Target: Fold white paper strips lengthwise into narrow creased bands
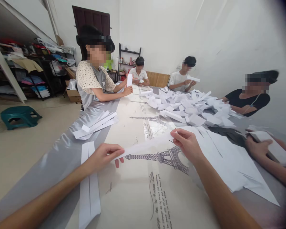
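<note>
A narrow strip of white paper (146,146) stretches between my hands, just above the printed tablecloth. My left hand (108,154) pinches its left end between thumb and fingers. At the other end, the thumb and fingertips of my right hand (187,141) close on the strip. Below my left forearm lie long folded white papers (89,190), side by side. Flat white sheets (225,159) spread out to the right of my right hand. Beneath the strip, the tablecloth (126,194) shows a printed Eiffel Tower and handwriting-style text.
A large heap of folded white papers (190,108) covers the far right of the table. More folded strips (96,125) lie at the left edge. Co-workers sit around the table; one person's hand (258,146) at right holds a white paper stack. A green stool (20,116) stands on the floor.
</note>
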Available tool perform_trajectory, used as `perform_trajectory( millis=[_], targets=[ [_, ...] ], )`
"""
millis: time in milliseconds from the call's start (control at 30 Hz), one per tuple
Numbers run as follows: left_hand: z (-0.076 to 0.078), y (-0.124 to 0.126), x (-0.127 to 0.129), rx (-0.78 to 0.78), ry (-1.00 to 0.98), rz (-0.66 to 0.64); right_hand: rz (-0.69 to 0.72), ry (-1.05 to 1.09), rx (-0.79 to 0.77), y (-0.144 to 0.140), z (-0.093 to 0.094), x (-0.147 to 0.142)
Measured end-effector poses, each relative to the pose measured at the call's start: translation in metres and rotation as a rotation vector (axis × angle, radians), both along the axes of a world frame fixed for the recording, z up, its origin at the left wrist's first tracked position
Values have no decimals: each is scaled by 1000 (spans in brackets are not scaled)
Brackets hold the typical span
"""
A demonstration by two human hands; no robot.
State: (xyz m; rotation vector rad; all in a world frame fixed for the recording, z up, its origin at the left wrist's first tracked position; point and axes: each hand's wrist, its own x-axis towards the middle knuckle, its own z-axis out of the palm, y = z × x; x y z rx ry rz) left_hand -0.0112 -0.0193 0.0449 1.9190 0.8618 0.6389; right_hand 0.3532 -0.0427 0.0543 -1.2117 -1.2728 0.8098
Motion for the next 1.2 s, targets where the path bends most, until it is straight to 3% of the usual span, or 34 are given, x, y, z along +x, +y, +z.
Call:
perform_trajectory(
  millis=[167,333,500,667,900,1200],
  targets=[
    [0,10,-9,4,-24,128,20,-154,-113,0,0,10],
    [0,20,-15,3,-2,231,81,-165,-158,1,-2,10],
    [-3,28,-23,12,-27,224,125,-194,-180,-1,0,6],
    [-7,34,-32,37,-32,221,262,-282,-249,-2,1,4],
    [-2,33,-33,4,-60,199,202,-283,-267,1,-4,4],
    [-6,35,-34,-2,-51,166,164,-357,-196,-1,-3,0]
  ],
)
